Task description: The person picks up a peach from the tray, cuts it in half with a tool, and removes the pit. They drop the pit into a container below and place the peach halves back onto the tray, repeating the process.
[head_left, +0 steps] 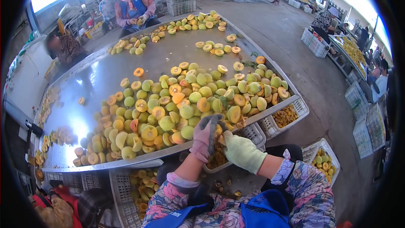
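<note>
- Where the flowered sleeves (310, 190) reach forward from the near side, a white basket (216, 170) of brown-orange pieces sits below and between them, partly hidden by the gloves.
- To the left and right of it stand a left crate (119, 194) of yellow fruit halves and a right crate (311, 151) of greenish-yellow ones.
- The left hand (205, 134), in a pinkish-grey glove, and the right hand (244, 152), in a pale green one, are together at the fingertips. Between them is a small orange piece of fruit (219, 131), right of the left hand and left of the right hand. Left fingers curl closed over it; the right hand meets it from the other side, and how firmly it grips I cannot tell. Gloves cover much of the piece, so its long axis is unreadable; the left fingers look nearer.
- Just beyond the hands runs the raised near edge of the metal table (160, 57), with the fruit heap (168, 112) close behind it.
- Farther across, the shiny surface shows, with a loose row of fruit (198, 23) along the far edge.
- Past that edge is a co-worker (137, 6) in blue, hands together.
- Farthest off, stacked crates (181, 3) stand on the grey floor (270, 29).
</note>
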`<state>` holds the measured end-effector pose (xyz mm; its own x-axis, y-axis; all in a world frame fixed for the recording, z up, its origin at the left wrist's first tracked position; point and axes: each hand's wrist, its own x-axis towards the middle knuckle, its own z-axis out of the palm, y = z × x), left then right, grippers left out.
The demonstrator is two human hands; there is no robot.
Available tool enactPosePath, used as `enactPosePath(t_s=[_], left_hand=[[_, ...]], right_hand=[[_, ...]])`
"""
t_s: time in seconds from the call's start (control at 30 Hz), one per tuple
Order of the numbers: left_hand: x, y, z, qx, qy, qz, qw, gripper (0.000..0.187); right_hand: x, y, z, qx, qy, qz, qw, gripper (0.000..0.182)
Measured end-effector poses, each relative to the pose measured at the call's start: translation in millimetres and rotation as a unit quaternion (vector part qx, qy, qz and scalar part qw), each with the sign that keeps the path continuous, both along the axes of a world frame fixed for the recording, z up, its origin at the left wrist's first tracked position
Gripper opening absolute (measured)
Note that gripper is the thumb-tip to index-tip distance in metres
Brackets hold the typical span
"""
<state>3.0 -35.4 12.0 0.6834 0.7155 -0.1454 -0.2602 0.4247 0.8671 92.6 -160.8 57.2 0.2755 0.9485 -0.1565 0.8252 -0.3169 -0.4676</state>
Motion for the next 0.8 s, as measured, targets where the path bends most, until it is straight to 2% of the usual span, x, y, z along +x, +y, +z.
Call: enactPosePath(t_s=[0.07,0.13,0.2,0.23,0.27,0.3,0.37,0.4,0.47,0.5,0.57,0.6,0.67,0.7,0.73,0.77,0.8], left_hand=[[-1,-1,3,0.017,-0.007,0.006,1.0,0.027],[-2,-1,5,-0.067,-0.035,0.013,0.997,0.028],[0,-1,3,-0.021,-0.025,0.033,0.999,0.029],[0,-1,3,0.025,-0.013,0.049,0.998,0.029],[-2,-2,5,0.026,-0.013,0.05,0.998,0.029],[-4,-5,13,0.029,-0.03,0.046,0.998,0.029],[-5,-7,17,0.03,-0.049,0.041,0.998,0.029],[-6,-7,16,0.023,-0.042,0.037,0.998,0.027],[-6,-8,17,0.017,-0.037,0.031,0.999,0.025],[-7,-7,17,0.037,-0.03,0.027,0.998,0.025],[-10,-5,10,0.06,-0.019,0.02,0.998,0.025],[-11,-4,5,0.105,-0.02,0.002,0.994,0.025],[-14,0,0,0.152,-0.021,-0.015,0.988,0.026],[-16,2,6,0.143,-0.034,-0.048,0.988,0.027],[-17,5,10,0.133,-0.047,-0.081,0.987,0.029],[-17,11,13,0.134,-0.049,-0.081,0.986,0.029],[-19,18,14,0.21,-0.041,-0.109,0.971,0.028]], right_hand=[[-3,2,7,0.019,0.013,0.008,1.0,0.025],[-2,2,-7,0.056,0.033,0.021,0.998,0.024],[-2,5,-8,0.094,0.056,0.039,0.993,0.023],[-4,7,-1,0.035,0.18,-0.024,0.983,0.02],[-6,9,8,-0.024,0.301,-0.086,0.95,0.018],[-10,8,17,-0.024,0.301,-0.086,0.949,0.018],[-19,8,30,-0.078,0.487,-0.164,0.854,0.019],[-22,8,29,-0.08,0.487,-0.165,0.854,0.019],[-27,8,24,-0.09,0.621,-0.191,0.755,0.018],[-30,8,21,-0.088,0.621,-0.191,0.755,0.018],[-37,5,14,-0.077,0.68,-0.223,0.695,0.017],[-37,3,11,-0.076,0.681,-0.223,0.694,0.017],[-30,-1,5,-0.062,0.633,-0.169,0.753,0.02],[-26,-3,0,-0.061,0.634,-0.169,0.753,0.02],[-20,-4,-8,-0.016,0.455,-0.128,0.881,0.024],[-13,-5,-19,0.029,0.25,-0.08,0.965,0.028],[-11,-3,-18,0.121,0.1,-0.012,0.987,0.037]])
